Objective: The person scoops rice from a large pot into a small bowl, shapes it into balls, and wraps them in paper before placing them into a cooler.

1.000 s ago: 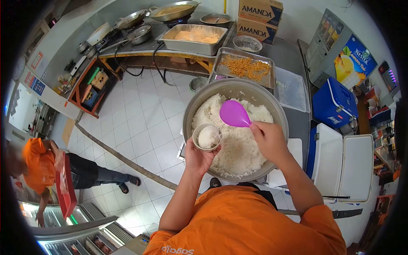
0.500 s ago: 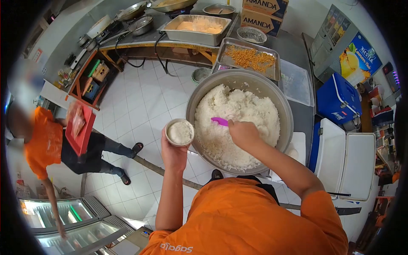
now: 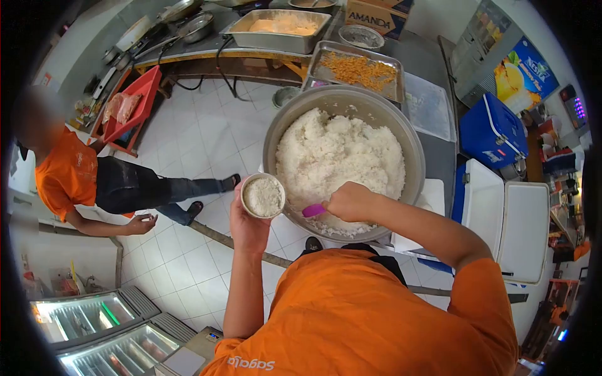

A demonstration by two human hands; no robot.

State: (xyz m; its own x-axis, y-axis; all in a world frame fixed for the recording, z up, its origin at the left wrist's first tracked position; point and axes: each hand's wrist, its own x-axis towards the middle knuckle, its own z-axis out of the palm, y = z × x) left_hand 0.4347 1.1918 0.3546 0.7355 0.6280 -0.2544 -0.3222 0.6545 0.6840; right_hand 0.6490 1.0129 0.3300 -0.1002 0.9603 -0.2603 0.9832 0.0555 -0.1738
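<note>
In my left hand sits a small round bowl filled with white rice, held just left of a large metal pot's rim. My right hand grips a purple rice paddle, its blade low over the front-left part of the rice. The big pot holds a broad mound of cooked white rice, heaped higher toward the back. My fingers wrap around the paddle's handle and hide most of it.
A co-worker in an orange shirt carries a red tray with raw meat at left. Behind the pot lie a metal tray of small orange-brown pieces and a deep steel pan. A blue cooler stands at right.
My right hand and the paddle have moved toward me, to the front-left of the rice. The bowl stays beside the pot. The co-worker has moved, with the red tray higher in view.
</note>
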